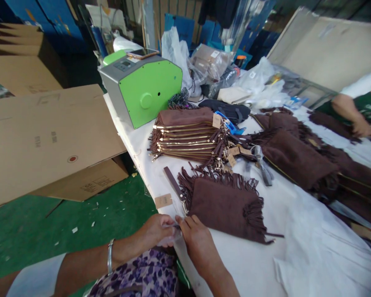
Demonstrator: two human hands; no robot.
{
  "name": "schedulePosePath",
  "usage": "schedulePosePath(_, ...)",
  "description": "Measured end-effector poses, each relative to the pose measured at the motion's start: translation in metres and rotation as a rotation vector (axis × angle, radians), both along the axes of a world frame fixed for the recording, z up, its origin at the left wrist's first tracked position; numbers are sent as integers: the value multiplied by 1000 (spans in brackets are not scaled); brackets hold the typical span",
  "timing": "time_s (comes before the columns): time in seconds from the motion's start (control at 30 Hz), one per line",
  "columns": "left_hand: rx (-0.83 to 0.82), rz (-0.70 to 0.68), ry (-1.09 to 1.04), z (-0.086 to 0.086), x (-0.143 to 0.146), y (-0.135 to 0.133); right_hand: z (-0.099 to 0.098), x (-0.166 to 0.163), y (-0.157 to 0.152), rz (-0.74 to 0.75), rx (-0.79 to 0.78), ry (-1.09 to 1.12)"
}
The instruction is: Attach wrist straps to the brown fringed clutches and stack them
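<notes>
A brown fringed suede pouch (225,204) lies flat on the white table cover (284,255) in front of me. Its strap (173,183) and a brown paper tag (163,201) stretch toward the table's left edge. My left hand (156,230) and my right hand (198,241) meet at the near corner of the pouch, fingers pinched together on something small and pale that I cannot make out. A metal bangle sits on my left wrist. Behind the pouch stands a neat stack of the same pouches (188,134) with tags.
A green and grey machine (142,84) stands at the back of the table with a phone on top. More brown pouches (297,159) lie heaped to the right, where another person's arm (351,113) reaches in. Cardboard boxes (46,136) stand on the green floor at left.
</notes>
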State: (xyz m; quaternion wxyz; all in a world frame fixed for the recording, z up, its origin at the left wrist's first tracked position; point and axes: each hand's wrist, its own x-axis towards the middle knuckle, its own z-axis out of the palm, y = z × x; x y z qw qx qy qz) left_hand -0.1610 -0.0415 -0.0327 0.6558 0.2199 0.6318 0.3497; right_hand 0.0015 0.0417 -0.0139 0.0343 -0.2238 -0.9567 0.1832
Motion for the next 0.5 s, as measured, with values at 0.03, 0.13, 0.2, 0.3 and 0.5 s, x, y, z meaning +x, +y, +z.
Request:
schedulePosePath(0.03, -10, -1, 19, -2, 1, 1, -1, 3, 0, -24, -26, 39)
schedulePosePath(0.13, -17, -30, 80, -8, 4, 5, -10, 18, 1, -221, -78, 173)
schedulePosePath(0.2, -7, -64, 117, -13, 4, 8, -18, 30, 0, -389, -80, 224)
schedulePosePath(0.3, 8, -137, 157, -15, 5, 14, -32, 40, -9, -515, -102, 270)
schedulePosePath(0.5, 11, -220, 198, -12, 13, 28, -53, 30, -36, -644, -166, 442)
